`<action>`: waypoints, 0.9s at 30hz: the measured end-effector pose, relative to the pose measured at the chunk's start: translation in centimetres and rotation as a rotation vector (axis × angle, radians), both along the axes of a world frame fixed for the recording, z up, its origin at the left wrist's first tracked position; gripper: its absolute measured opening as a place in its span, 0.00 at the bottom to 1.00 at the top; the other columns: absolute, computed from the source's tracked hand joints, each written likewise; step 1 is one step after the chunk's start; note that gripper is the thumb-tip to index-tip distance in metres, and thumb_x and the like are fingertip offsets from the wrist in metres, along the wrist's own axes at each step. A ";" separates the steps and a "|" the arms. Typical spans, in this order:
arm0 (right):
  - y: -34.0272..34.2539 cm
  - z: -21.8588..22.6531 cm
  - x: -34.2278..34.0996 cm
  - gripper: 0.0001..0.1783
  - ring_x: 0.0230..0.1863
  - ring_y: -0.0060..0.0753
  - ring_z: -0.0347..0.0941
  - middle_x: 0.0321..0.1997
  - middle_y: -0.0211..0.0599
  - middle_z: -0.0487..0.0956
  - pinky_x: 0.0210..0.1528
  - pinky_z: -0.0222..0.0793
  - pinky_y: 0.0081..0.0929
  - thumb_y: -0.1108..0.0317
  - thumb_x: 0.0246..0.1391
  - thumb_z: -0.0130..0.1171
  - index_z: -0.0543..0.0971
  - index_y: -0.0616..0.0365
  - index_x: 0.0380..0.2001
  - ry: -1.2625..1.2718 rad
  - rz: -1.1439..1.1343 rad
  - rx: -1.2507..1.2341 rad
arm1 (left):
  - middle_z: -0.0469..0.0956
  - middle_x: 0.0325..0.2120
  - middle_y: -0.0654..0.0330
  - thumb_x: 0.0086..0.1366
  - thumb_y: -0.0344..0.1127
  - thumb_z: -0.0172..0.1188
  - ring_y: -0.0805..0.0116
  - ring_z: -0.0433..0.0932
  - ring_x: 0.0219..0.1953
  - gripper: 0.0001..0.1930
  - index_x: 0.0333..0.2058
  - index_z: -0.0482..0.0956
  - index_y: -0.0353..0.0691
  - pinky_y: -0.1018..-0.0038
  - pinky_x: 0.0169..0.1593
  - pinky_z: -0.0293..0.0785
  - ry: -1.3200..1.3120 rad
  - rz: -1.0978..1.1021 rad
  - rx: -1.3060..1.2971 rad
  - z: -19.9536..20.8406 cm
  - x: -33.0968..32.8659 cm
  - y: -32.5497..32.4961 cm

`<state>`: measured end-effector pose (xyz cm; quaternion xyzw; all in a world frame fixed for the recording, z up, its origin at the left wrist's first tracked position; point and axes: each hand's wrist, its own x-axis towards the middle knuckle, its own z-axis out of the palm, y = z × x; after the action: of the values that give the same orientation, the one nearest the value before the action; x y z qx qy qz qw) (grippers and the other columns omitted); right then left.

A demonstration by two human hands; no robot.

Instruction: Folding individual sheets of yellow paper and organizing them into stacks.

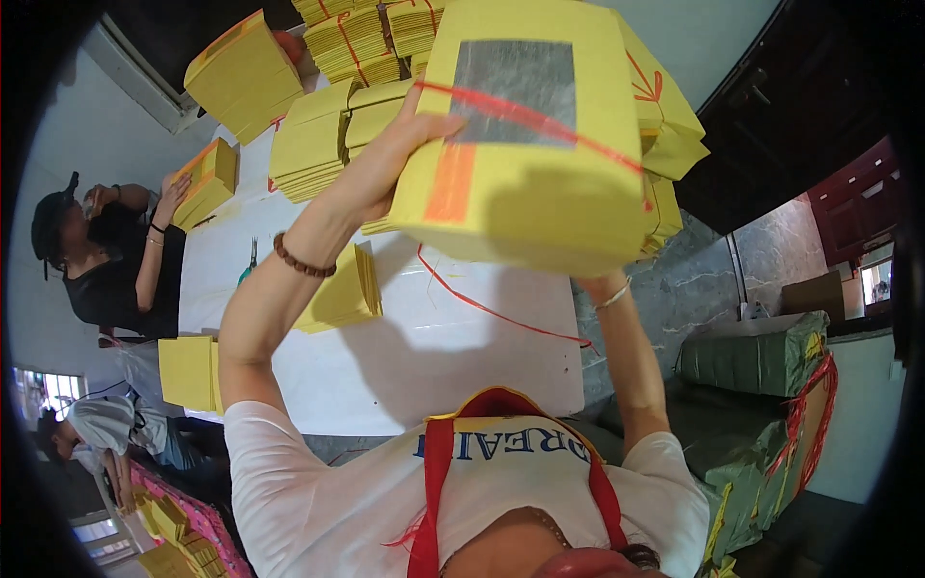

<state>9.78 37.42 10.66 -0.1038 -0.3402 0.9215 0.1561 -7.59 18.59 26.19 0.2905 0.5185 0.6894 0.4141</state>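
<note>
Raised over the far side of the table is a thick bundle of yellow paper sleeves (540,197). It has a dark rectangular panel, an orange strip and a red plastic string (525,118) running aslant across its top. My left hand (409,144) grips its left side, thumb over the top and fingers along the edge. My right hand (605,285) holds it from the lower right; its fingers are hidden behind the bundle. A loose red string (501,316) lies on the white table (462,385) below, right of a small yellow stack (345,294).
More yellow stacks (308,144) line the table's far side, some tied with red string. A green-handled tool (251,262) lies at the left. Two people (116,250) are at the left; one handles a yellow bundle (207,183). Green wrapped bales (752,356) stand at the right.
</note>
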 end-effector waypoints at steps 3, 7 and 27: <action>-3.0 -4.4 2.3 0.39 0.58 0.32 0.63 0.59 0.33 0.65 0.57 0.63 0.36 0.37 0.54 0.44 0.59 0.52 0.60 -0.080 -0.002 0.385 | 0.64 0.49 0.63 0.59 0.34 0.54 0.79 0.69 0.42 0.40 0.65 0.40 0.47 0.81 0.43 0.70 0.020 -0.039 -0.082 -3.8 0.0 -3.3; -9.6 -6.2 6.7 0.36 0.60 0.31 0.60 0.61 0.30 0.62 0.59 0.60 0.34 0.40 0.55 0.45 0.57 0.49 0.61 -0.039 0.084 0.013 | 0.52 0.62 0.58 0.57 0.30 0.55 0.70 0.58 0.59 0.45 0.65 0.33 0.43 0.76 0.58 0.57 0.249 -0.104 -0.240 -7.7 2.6 -7.6; -6.9 -8.5 11.7 0.34 0.32 0.23 0.75 0.37 0.34 0.78 0.35 0.72 0.21 0.56 0.56 0.46 0.55 0.60 0.62 -0.663 0.456 0.594 | 0.40 0.64 0.57 0.56 0.28 0.51 0.65 0.43 0.65 0.44 0.65 0.31 0.45 0.69 0.63 0.47 0.029 0.062 -0.229 -17.4 12.0 -11.2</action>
<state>21.50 30.56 2.14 -0.2653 -0.6334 0.7127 -0.1429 4.44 7.41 8.81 0.2351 0.6087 0.6337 0.4155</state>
